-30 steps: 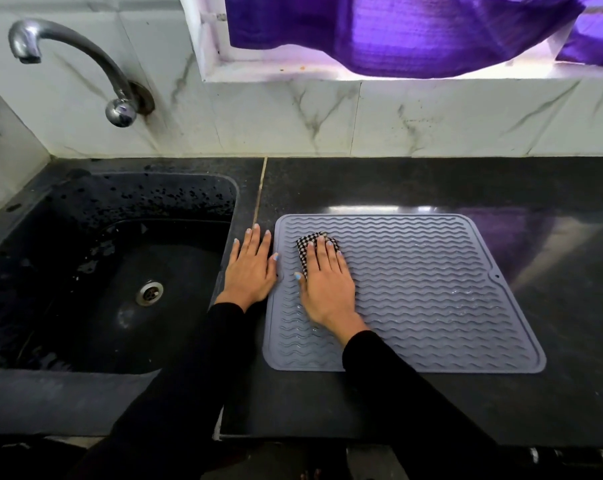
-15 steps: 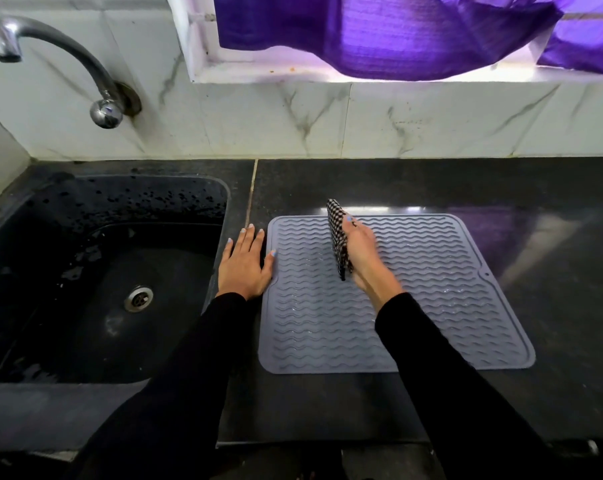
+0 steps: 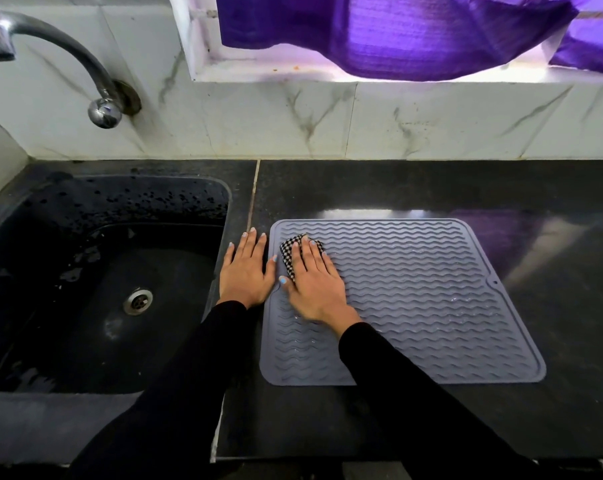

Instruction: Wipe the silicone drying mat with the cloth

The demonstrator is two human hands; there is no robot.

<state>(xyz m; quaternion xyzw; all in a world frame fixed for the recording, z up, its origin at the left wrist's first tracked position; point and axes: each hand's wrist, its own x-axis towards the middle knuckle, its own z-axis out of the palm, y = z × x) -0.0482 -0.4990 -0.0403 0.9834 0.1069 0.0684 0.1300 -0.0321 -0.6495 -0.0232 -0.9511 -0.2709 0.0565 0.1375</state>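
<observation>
Mat point(image 3: 414, 306) centre-right of frame on surface | right hand point(image 3: 314, 282), lifted a moment ago, back flat pressing cloth point(image 3: 288, 251) at mat's upper-left corner | left hand point(image 3: 246, 271) flat beside | wiping resumes

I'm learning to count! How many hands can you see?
2. The left hand lies flat on the counter beside the mat. The right hand presses the checked cloth onto the mat's far left corner.

The right hand point(image 3: 315, 285) hides most of the cloth point(image 3: 290, 253).
</observation>
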